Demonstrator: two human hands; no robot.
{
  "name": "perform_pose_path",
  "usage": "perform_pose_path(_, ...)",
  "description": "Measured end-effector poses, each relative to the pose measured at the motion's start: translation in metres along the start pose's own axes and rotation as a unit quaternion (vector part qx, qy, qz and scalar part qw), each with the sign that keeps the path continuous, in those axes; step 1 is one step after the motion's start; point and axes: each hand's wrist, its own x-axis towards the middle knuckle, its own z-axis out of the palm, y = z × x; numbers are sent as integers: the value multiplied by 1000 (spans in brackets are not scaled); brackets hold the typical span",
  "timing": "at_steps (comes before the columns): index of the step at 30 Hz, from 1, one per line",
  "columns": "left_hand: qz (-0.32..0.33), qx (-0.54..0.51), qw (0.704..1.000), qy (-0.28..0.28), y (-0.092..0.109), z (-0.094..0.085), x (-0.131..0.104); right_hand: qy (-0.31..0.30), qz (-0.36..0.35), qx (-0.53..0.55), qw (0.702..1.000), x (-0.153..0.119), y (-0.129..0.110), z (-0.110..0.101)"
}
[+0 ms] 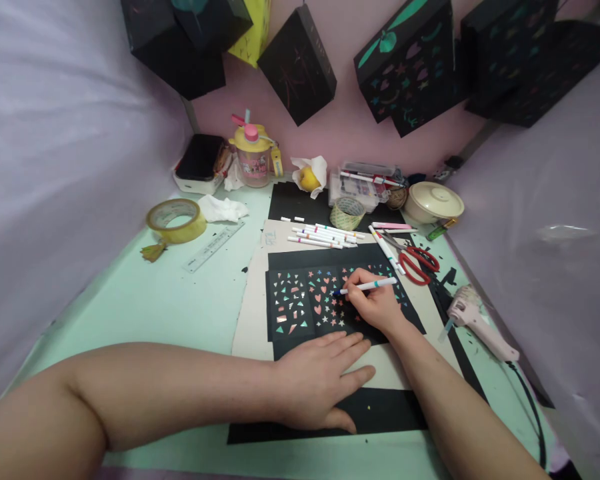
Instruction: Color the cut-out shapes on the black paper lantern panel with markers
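Note:
A black card (pixel 311 303) lies on the white sheet (pixel 253 313), decorated with small shiny hearts, stars and triangular bits. My right hand (pixel 373 303) grips a white marker (pixel 375 285) with a blue tip, which points down at the stars near the card's middle. Whether the tip touches the card I cannot tell. Flat and with fingers spread, my left hand (pixel 325 380) rests over the card's lower edge and the paper below it. Several white markers (pixel 325 237) lie just beyond the card.
Red-handled scissors (pixel 415 265) and a glue gun (pixel 480 327) with its cord are on the right. A tape roll (pixel 177 221) and clear ruler (pixel 214 247) lie left. Behind stand a drinking bottle (pixel 254 163) and lidded bowl (pixel 435 202). Black boxes (pixel 300 67) hang above.

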Motion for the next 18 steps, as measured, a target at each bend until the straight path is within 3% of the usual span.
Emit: perform_pose_path(18,-3,-7,1000,5,0,1,0,4,12,1,1000,0,1,0)
